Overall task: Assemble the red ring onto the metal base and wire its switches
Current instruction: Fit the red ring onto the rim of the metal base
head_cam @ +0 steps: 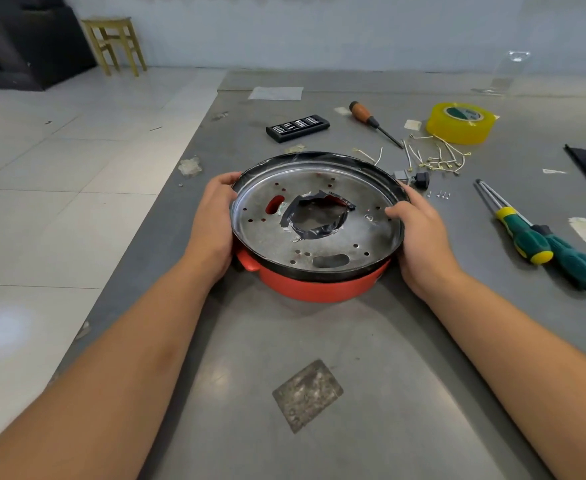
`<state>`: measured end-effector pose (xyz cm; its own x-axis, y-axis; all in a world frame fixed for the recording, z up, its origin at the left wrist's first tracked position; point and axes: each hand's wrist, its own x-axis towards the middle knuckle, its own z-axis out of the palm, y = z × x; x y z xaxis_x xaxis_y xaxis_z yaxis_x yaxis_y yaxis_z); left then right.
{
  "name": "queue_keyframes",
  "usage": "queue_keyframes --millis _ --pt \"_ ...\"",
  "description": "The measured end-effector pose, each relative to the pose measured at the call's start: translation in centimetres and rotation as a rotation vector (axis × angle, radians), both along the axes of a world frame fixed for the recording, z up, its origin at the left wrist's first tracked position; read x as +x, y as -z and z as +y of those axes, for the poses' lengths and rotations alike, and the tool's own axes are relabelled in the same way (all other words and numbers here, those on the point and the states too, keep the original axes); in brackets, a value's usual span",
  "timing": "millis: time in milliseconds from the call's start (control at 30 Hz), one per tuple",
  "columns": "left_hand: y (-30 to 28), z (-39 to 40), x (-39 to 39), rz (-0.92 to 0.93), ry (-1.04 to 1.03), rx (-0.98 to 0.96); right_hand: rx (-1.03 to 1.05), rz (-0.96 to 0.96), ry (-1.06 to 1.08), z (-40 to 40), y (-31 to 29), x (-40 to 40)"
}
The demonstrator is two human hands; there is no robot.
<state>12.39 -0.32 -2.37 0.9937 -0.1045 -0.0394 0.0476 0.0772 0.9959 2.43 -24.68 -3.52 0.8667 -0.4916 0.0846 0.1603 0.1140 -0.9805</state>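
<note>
A round metal base (319,247) with a black rim and a taped central hole lies on top of the red ring (315,289) in the middle of the table. My left hand (211,220) grips the left rim, fingers curled over its edge. My right hand (419,230) grips the right rim, thumb lying on the metal face. Several short wires with terminals (437,157) lie behind the base to the right. Two small dark switches (412,178) sit just past my right hand's fingers.
On the grey table (319,341): a black bit case (297,128), an orange-handled screwdriver (371,121), a yellow tape roll (461,123), two green-handled screwdrivers (541,244), small screws (440,194). The table's left edge drops to a tiled floor with a wooden stool (114,43).
</note>
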Motion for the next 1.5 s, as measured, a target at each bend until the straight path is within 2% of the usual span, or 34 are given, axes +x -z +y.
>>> queue_keyframes --millis 200,433,633,700,733,800,867,900,967,1067,1167,1500 --pt "-0.3 -0.1 -0.8 0.085 -0.134 -0.096 0.107 0.048 -0.002 0.8 -1.4 2.2" --pt "-0.1 0.2 -1.2 0.084 -0.155 -0.160 0.034 0.041 -0.033 0.7 -1.2 2.2" --pt "-0.3 0.9 -0.7 0.045 -0.057 -0.146 -0.068 0.011 0.033 0.1 -0.3 1.4" --pt "-0.3 1.3 -0.6 -0.086 -0.095 -0.088 -0.291 -0.025 0.098 -0.2 0.0 0.7" --pt "-0.3 1.7 -0.6 -0.234 -0.117 -0.001 -0.438 -0.085 0.121 -0.3 0.0 0.2" --pt "-0.4 2.8 -0.7 -0.669 -0.081 0.242 -0.777 -0.271 0.113 -0.5 -0.2 -1.0" --pt "-0.8 3.9 -0.7 -1.136 0.098 0.492 -1.131 -0.431 0.055 -0.4 -0.8 -2.2" --pt "-0.9 4.2 -0.8 -1.307 0.200 0.597 -1.284 -0.485 0.032 -0.2 -1.0 -2.7" --pt "-0.9 4.3 -1.4 -1.497 0.352 0.748 -1.493 -0.564 0.022 0.5 -1.2 -3.3" --pt "-0.7 3.8 -2.3 -1.562 0.481 0.881 -1.620 -0.600 0.022 1.7 -1.0 -3.4" --pt "-1.0 3.5 -2.6 -1.557 0.513 0.973 -1.646 -0.609 -0.039 2.5 -0.8 -3.1" --pt "-0.4 3.3 -2.9 -1.515 0.438 1.002 -1.644 -0.534 -0.120 2.6 -1.2 -2.6"
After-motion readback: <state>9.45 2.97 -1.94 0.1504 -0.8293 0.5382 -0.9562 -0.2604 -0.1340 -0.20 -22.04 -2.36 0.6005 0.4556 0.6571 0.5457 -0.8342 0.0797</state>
